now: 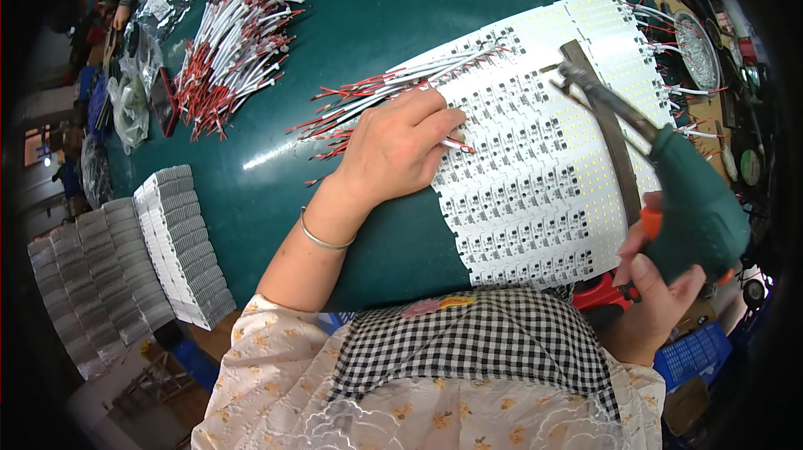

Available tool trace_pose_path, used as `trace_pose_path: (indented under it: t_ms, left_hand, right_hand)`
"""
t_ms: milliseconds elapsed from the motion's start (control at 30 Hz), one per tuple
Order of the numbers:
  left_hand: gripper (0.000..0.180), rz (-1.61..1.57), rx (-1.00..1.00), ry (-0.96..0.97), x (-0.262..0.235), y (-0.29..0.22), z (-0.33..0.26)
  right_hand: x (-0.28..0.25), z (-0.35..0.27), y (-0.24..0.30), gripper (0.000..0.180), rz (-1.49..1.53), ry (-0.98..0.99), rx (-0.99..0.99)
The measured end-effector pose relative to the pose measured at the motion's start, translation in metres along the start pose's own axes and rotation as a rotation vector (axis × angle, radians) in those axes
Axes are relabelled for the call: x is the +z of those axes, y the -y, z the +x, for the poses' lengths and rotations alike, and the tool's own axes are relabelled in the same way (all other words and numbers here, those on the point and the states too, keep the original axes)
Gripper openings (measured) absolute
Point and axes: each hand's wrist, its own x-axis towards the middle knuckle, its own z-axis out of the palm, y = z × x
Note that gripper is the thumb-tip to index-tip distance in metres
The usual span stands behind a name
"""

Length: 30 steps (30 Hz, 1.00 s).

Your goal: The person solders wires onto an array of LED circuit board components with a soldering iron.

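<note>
My left hand point(401, 145) is closed in a pinch on a short white wire point(454, 145) with bare-ended red tips, held over the edge of a white LED circuit board panel point(519, 170). More white and red wires point(401, 80) lie beside and under that hand, some across the panel. My right hand point(661, 295) grips a green soldering gun point(701, 199) with an orange trigger. Its metal nozzle points left above the panel, near a dark flat bar point(615, 149) lying across the boards. Whether the tip touches anything, I cannot tell.
A heap of white and red wires point(238, 48) lies on the green table point(335, 23). Stacked boards point(180, 241) stand at the left. Plastic bags point(134, 90) are at the far left, a round metal dish point(697, 50) at the far right. A blue basket point(693, 355) sits below right.
</note>
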Motion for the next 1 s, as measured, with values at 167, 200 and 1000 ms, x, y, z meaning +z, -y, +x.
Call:
trace_pose_path:
  t_ms: [167, 200, 1000]
  left_hand:
    - [0.038, -0.168, -0.101, -0.065, -0.003, -0.003, -0.001]
    - [0.038, -0.165, -0.099, -0.066, -0.007, -0.002, -0.001]
    - [0.023, 0.262, 0.086, -0.24, 0.016, -0.005, 0.006]
  right_hand:
    - [-0.009, 0.015, 0.003, 0.072, 0.089, 0.024, -0.079]
    - [-0.006, 0.015, 0.0, 0.072, 0.091, 0.025, -0.082]
    - [0.002, 0.015, -0.022, 0.059, 0.152, 0.179, 0.164]
